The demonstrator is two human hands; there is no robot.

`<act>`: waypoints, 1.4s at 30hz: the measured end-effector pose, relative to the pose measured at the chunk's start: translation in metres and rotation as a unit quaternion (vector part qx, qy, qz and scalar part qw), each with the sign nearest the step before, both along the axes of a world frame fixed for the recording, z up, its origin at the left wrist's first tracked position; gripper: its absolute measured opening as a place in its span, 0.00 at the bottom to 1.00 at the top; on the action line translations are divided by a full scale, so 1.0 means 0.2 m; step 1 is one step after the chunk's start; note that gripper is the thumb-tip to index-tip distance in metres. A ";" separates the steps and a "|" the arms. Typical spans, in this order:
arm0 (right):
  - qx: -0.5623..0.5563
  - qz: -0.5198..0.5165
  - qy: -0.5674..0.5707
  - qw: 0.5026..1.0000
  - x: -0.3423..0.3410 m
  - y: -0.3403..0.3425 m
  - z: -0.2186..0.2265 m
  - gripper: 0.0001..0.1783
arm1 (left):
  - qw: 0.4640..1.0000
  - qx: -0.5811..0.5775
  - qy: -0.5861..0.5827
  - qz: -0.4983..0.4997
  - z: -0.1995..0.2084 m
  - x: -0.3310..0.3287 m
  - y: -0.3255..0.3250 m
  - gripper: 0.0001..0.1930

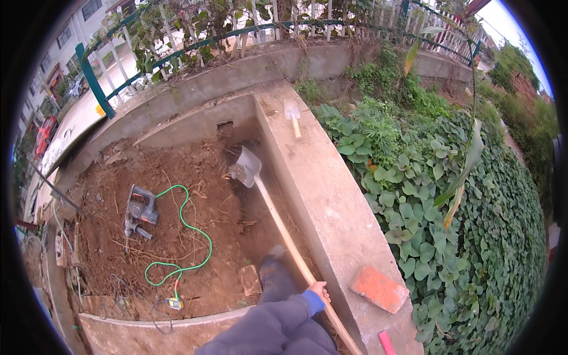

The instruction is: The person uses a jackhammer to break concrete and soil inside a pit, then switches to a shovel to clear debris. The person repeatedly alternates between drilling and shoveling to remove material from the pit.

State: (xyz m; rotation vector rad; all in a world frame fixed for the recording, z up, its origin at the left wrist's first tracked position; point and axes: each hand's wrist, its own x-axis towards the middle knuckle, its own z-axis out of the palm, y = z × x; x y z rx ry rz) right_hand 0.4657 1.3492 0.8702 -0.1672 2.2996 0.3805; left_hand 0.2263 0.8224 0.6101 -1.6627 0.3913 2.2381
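Note:
My left hand [320, 290], in a blue cuff and dark sleeve, is closed around the wooden shaft of a shovel [284, 233]. The shaft slants from the lower right edge up to a grey metal blade [248, 165]. A little soil lies on the blade, which is over the dug trench [251, 204] beside the inner face of the concrete wall. My right hand is out of view, as is the shaft's lower end. My boot and trouser leg [276, 275] show in the trench, just left of the shaft.
A grey power drill [142, 208] with a green cord [207, 236] lies on the loose soil at left. On the concrete wall top [331, 189] rest a trowel [295, 120], a red brick [380, 289] and a pinkish-red object [386, 342]. Leafy vines [438, 225] grow at right.

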 end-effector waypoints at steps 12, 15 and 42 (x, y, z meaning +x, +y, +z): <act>-0.146 -0.132 0.066 0.978 -0.20 -0.06 0.01 0.18 | 0.998 -0.011 0.035 0.043 0.33 0.05 -0.02 0.11; -0.204 -0.003 0.242 0.949 -0.16 -0.01 -0.25 0.19 | 0.995 -0.057 0.008 0.087 0.46 0.13 -0.17 0.10; 0.090 -0.210 -0.135 0.964 -0.28 -1.34 0.17 0.14 | 0.992 -0.072 -0.079 -0.061 -0.52 0.41 -0.34 0.10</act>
